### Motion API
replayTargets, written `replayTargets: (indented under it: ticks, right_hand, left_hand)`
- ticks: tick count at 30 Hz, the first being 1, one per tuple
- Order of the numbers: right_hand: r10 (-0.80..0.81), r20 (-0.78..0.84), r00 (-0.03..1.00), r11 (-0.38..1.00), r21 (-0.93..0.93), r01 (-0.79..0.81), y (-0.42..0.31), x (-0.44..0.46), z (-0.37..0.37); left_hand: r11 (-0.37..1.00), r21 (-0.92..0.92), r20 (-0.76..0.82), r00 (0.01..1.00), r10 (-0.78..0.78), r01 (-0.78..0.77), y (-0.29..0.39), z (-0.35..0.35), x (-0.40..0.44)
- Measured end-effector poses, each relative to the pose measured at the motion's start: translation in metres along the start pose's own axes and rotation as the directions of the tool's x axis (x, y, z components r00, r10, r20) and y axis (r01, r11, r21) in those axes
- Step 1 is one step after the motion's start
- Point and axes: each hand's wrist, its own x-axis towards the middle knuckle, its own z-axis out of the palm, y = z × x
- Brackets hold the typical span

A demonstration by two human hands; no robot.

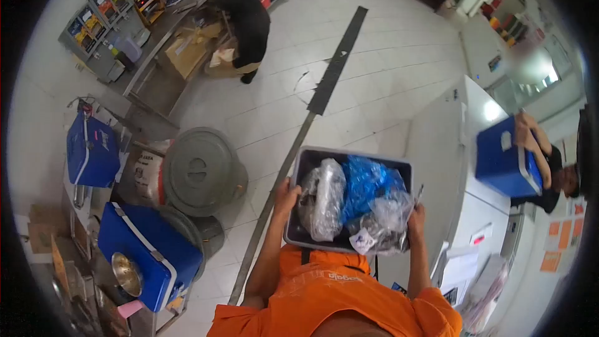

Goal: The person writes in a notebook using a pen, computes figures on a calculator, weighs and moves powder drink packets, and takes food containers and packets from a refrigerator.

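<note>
In front of my orange shirt I carry a dark grey plastic tub [399, 161]. My left hand [286, 198] is closed on its left rim, and my right hand [416, 218] grips the right side. A thin, pen-like item [420, 191] sticks up by my right fingers; its kind is unclear. Inside the tub lie a clear plastic-wrapped bundle [329, 200] on the left, a blue plastic bag [365, 184] in the middle, and a crumpled clear bag [390, 215] at the right front.
To my left stand a lidded grey bin [199, 171] and blue cooler boxes [140, 256]. A long white chest freezer [437, 143] runs along my right. There another person holds a blue cooler box [499, 156]. Someone in black [249, 25] bends over cardboard boxes [187, 50] ahead.
</note>
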Motion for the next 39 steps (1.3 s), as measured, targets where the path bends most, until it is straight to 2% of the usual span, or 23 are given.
replayTargets:
  ticks: [1, 3, 5, 6, 9, 10, 13, 14, 16, 18, 20, 22, 24, 26, 27, 28, 29, 30, 33, 35, 36, 37, 39]
  right_hand:
    - [0.018, 0.072, 0.997, 0.999, -0.027, -0.016, -0.036, 0.026, 0.029]
    - [-0.024, 0.219, 0.975, 1.0, -0.008, 0.027, -0.09, 0.081, 0.104]
    - [-0.105, 0.333, 0.937, 0.994, 0.068, 0.087, -0.134, 0.14, 0.169]
    - [-0.091, 0.418, 0.904, 0.993, 0.103, 0.052, -0.165, 0.147, 0.189]
    - [0.001, 0.526, 0.851, 0.999, -0.039, 0.023, -0.231, 0.189, 0.28]
    - [-0.022, 0.545, 0.838, 0.999, -0.029, 0.045, -0.235, 0.208, 0.312]
    - [0.14, 0.597, 0.79, 0.99, -0.093, -0.105, -0.26, 0.21, 0.399]
    - [0.133, 0.677, 0.723, 0.985, -0.011, -0.171, -0.272, 0.205, 0.428]
    - [0.055, 0.779, 0.624, 0.991, -0.118, 0.06, -0.25, 0.233, 0.476]
    - [0.166, 0.801, 0.576, 0.986, -0.118, -0.12, -0.265, 0.239, 0.549]
    - [0.223, 0.837, 0.5, 0.971, -0.144, -0.192, -0.267, 0.241, 0.594]
    - [0.191, 0.91, 0.367, 0.981, -0.163, -0.107, -0.264, 0.266, 0.66]
    - [0.235, 0.912, 0.337, 0.964, -0.173, -0.204, -0.308, 0.231, 0.733]
    - [0.262, 0.921, 0.289, 0.964, -0.235, -0.124, -0.334, 0.21, 0.828]
    - [0.293, 0.929, 0.226, 0.956, -0.277, -0.098, -0.302, 0.22, 0.856]
    - [0.336, 0.912, 0.237, 0.942, -0.318, -0.112, -0.296, 0.222, 0.882]
    - [0.378, 0.892, 0.248, 0.926, -0.357, -0.127, -0.291, 0.224, 0.908]
    - [0.426, 0.846, 0.321, 0.904, -0.388, -0.178, -0.297, 0.204, 0.938]
    - [0.48, 0.792, 0.376, 0.866, -0.359, -0.349, -0.269, 0.194, 1.051]
    - [0.486, 0.803, 0.345, 0.855, -0.355, -0.377, -0.259, 0.185, 1.117]
    - [0.587, 0.699, 0.409, 0.8, -0.42, -0.429, -0.248, 0.19, 1.148]
    - [0.616, 0.667, 0.418, 0.78, -0.444, -0.441, -0.228, 0.198, 1.181]
    - [0.638, 0.656, 0.402, 0.762, -0.467, -0.448, -0.178, 0.223, 1.234]
  left_hand:
    - [0.998, -0.067, -0.066, 0.998, 0.004, -0.009, 0.021, -0.014, 0.017]
    - [0.997, 0.009, -0.234, 0.969, 0.076, -0.076, 0.047, -0.05, 0.051]
    - [0.996, 0.068, -0.364, 0.929, 0.074, -0.053, 0.085, -0.076, 0.081]
    - [0.995, 0.093, -0.406, 0.911, 0.074, -0.039, 0.099, -0.085, 0.085]
    - [0.999, 0.036, -0.57, 0.821, -0.008, 0.035, 0.141, -0.128, 0.12]
    - [0.995, 0.044, -0.598, 0.8, -0.041, 0.085, 0.144, -0.148, 0.139]
    - [0.994, -0.098, -0.541, 0.835, -0.099, 0.055, 0.149, -0.217, 0.17]
    - [0.997, -0.078, -0.607, 0.792, -0.065, 0.022, 0.146, -0.234, 0.188]
    - [0.999, -0.027, -0.721, 0.693, 0.008, -0.04, 0.143, -0.278, 0.237]
    - [0.994, 0.112, -0.75, 0.656, 0.081, 0.005, 0.163, -0.338, 0.279]
    - [0.965, 0.254, -0.779, 0.605, 0.167, 0.06, 0.151, -0.373, 0.325]
    - [0.893, 0.43, -0.79, 0.535, 0.3, 0.134, 0.114, -0.426, 0.39]
    - [0.941, 0.308, -0.699, 0.704, 0.127, 0.137, 0.189, -0.483, 0.406]
    - [0.87, 0.406, -0.751, 0.644, 0.145, 0.279, 0.189, -0.561, 0.483]
    - [0.875, 0.368, -0.74, 0.669, 0.07, 0.315, 0.192, -0.593, 0.496]
    - [0.877, 0.33, -0.718, 0.696, -0.007, 0.35, 0.193, -0.619, 0.516]
    - [0.876, 0.33, -0.715, 0.699, -0.01, 0.351, 0.183, -0.644, 0.545]
    - [0.876, 0.329, -0.715, 0.699, -0.013, 0.353, 0.168, -0.668, 0.571]
    - [0.833, 0.357, -0.74, 0.672, -0.024, 0.423, 0.14, -0.744, 0.657]
    - [0.792, 0.351, -0.763, 0.642, -0.068, 0.501, 0.114, -0.786, 0.711]
    - [0.775, 0.341, -0.777, 0.624, -0.086, 0.532, 0.105, -0.809, 0.741]
    - [0.756, 0.335, -0.79, 0.605, -0.099, 0.562, 0.097, -0.831, 0.769]
    - [0.802, 0.327, -0.746, 0.658, -0.105, 0.5, 0.074, -0.868, 0.83]
